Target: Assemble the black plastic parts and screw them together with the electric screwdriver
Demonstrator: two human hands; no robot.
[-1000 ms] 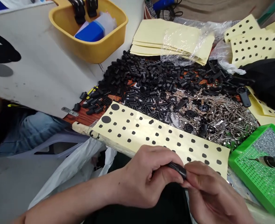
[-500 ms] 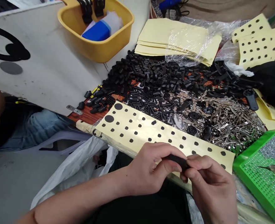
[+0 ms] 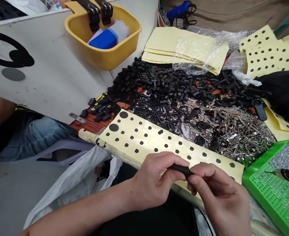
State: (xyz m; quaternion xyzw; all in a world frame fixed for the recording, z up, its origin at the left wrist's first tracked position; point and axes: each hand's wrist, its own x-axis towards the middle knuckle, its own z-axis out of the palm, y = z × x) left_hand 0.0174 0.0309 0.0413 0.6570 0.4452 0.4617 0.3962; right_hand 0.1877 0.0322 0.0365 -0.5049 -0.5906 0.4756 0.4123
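A short black cylindrical plastic piece (image 3: pixel 181 169) is held between thumb and fingers of my left hand (image 3: pixel 154 183), lying roughly sideways. At its right end, my right hand (image 3: pixel 223 193) pinches with thumb and forefinger on a small dark part that meets the cylinder; the fingertips hide most of that part. Both hands are close together over the front edge of a pale yellow sheet (image 3: pixel 156 139) printed with black dots. Behind the sheet lie loose black spring-like pieces (image 3: pixel 146 105) and a heap of black plastic caps (image 3: pixel 156 78).
Thin metal strips (image 3: pixel 242 127) are piled at right centre. A green basket (image 3: pixel 251 178) holds small metal bits and a screwdriver-like tool (image 3: pixel 285 174). A yellow bin (image 3: pixel 102 59) hangs on a white panel (image 3: pixel 53 55). Yellow sheets (image 3: pixel 164 41) are stacked behind. Another person's jeans (image 3: pixel 43 134) show at left.
Both hands have shifted slightly left with the black piece. A little more of the joint between the cylinder and my right fingertips shows. The camera view has tilted slightly.
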